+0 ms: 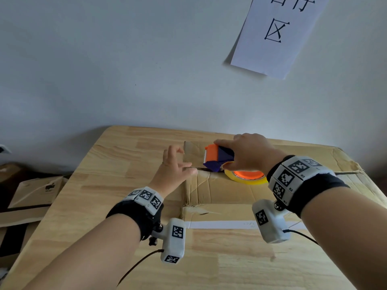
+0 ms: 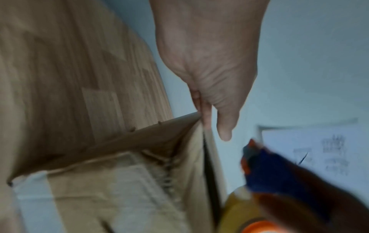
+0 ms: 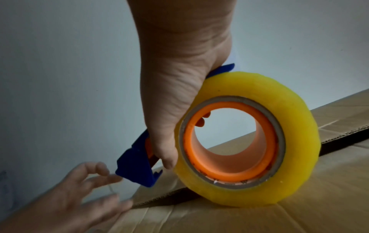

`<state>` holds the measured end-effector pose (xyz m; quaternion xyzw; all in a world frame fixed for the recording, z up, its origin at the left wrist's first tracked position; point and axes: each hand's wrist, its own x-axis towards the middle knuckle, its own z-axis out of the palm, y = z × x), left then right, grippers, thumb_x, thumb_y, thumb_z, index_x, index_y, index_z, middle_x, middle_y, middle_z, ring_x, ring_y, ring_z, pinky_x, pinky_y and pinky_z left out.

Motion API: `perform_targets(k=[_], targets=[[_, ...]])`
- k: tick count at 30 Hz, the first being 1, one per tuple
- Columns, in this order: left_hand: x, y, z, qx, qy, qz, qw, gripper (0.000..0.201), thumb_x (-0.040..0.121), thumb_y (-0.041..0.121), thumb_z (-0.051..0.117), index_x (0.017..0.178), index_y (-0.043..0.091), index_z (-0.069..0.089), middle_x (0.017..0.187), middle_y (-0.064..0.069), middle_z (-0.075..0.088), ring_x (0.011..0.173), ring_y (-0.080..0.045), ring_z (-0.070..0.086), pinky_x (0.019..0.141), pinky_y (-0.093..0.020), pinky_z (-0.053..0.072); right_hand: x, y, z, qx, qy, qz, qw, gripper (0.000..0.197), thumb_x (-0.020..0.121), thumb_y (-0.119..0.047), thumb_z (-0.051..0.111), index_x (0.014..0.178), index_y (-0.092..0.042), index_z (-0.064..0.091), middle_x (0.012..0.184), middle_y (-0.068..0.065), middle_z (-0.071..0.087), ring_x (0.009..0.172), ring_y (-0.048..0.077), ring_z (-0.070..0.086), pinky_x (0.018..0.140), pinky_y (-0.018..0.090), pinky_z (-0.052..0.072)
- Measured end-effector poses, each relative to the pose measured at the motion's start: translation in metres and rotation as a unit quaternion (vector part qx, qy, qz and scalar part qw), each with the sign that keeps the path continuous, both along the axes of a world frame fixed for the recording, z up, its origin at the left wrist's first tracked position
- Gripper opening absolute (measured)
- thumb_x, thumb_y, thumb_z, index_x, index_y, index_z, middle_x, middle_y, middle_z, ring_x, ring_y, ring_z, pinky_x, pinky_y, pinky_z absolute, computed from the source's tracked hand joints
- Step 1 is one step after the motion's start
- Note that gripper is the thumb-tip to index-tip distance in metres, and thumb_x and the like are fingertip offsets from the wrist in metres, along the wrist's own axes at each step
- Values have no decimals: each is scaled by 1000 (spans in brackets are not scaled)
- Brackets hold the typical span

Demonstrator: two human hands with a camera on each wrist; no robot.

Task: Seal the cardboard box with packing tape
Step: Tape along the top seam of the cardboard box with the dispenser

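Note:
A worn cardboard box (image 1: 230,197) lies on the wooden table (image 1: 117,164), flaps down, with a dark seam (image 1: 202,168) still gaping along its top. My right hand (image 1: 234,155) grips a blue and orange tape dispenser (image 1: 217,156). Its yellow tape roll (image 3: 299,126) rests on the box (image 3: 259,217) beside the seam. A short clear strip of tape (image 1: 193,152) runs left from the cutter. My left hand (image 1: 185,158) hovers at the box's left end with fingers spread, and its fingertips reach the strip's free edge. In the right wrist view the left hand (image 3: 79,197) sits just ahead of the dispenser (image 3: 135,167).
A pale wall stands right behind the table, with a paper sign (image 1: 278,32) taped on it. Flattened cardboard (image 1: 35,189) lies on the floor at the left. A white label strip (image 1: 219,224) crosses the box's near side.

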<state>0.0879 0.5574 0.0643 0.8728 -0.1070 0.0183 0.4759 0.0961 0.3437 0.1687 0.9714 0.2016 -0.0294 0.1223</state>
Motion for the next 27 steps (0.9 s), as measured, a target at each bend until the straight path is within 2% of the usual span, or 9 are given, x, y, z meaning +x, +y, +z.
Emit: perform_targets(k=[3, 5, 7, 11, 13, 15, 19, 22, 27], targets=[[-5, 10, 14, -25, 23, 30, 999, 28, 85, 31, 61, 100, 13, 46, 112, 0, 37, 72, 1, 47, 61, -5, 39, 2, 1, -2, 4, 6, 6, 1000, 66, 81, -58, 54, 141, -43, 30, 105, -1, 58, 94, 21, 58, 72, 31, 47], [-5, 14, 20, -29, 35, 48, 998, 16, 88, 27, 54, 88, 12, 48, 108, -3, 41, 77, -3, 42, 65, -11, 36, 4, 5, -1, -1, 15, 12, 1000, 65, 80, -59, 54, 139, -44, 31, 104, -1, 58, 94, 21, 58, 73, 32, 49], [-2, 13, 23, -53, 94, 69, 992, 14, 90, 25, 52, 80, 14, 49, 95, -2, 48, 75, -9, 44, 64, -18, 35, 4, 8, -1, -14, 19, 13, 1000, 64, 80, -59, 54, 138, -43, 33, 103, -1, 58, 93, 22, 58, 73, 33, 50], [4, 18, 29, -203, 267, 86, 938, 11, 86, 15, 56, 79, 9, 61, 80, -8, 63, 79, -23, 60, 75, -31, 49, 5, 14, 2, -36, 22, 14, 999, 63, 81, -59, 54, 138, -41, 34, 102, 0, 59, 91, 22, 59, 71, 32, 50], [7, 22, 33, -232, 300, 99, 920, 11, 84, 9, 58, 76, 6, 64, 71, -7, 65, 64, -18, 59, 60, -24, 46, 4, 16, 5, -51, 16, 19, 998, 62, 81, -60, 53, 137, -40, 36, 101, 0, 60, 89, 23, 60, 71, 33, 51], [10, 26, 36, -180, 298, 111, 931, 12, 87, 11, 57, 77, 7, 63, 70, -3, 65, 56, -11, 54, 53, -20, 40, 2, 18, 10, -56, 8, 21, 998, 60, 81, -60, 53, 135, -39, 37, 99, 1, 60, 88, 25, 60, 71, 34, 52], [13, 30, 36, -80, 262, 80, 958, 12, 93, 16, 52, 90, 8, 60, 80, 0, 62, 58, -7, 46, 51, -15, 38, 2, 28, 21, -80, -22, 29, 996, 54, 82, -57, 52, 131, -37, 41, 95, 1, 59, 78, 23, 56, 63, 30, 45], [14, 24, 34, -38, 253, 82, 963, 20, 95, 19, 47, 79, 12, 57, 72, 1, 55, 55, -11, 39, 55, -22, 34, 6, 41, 24, -147, -38, 45, 987, 49, 84, -51, 53, 129, -35, 44, 93, 0, 56, 79, 23, 53, 61, 30, 33], [12, 22, 36, -49, 247, 90, 964, 24, 94, 25, 51, 74, 11, 52, 63, 1, 43, 54, -13, 36, 56, -24, 34, 12, 51, 25, -175, -29, 50, 983, 49, 85, -50, 53, 131, -34, 43, 98, 0, 59, 87, 22, 57, 64, 30, 34]])
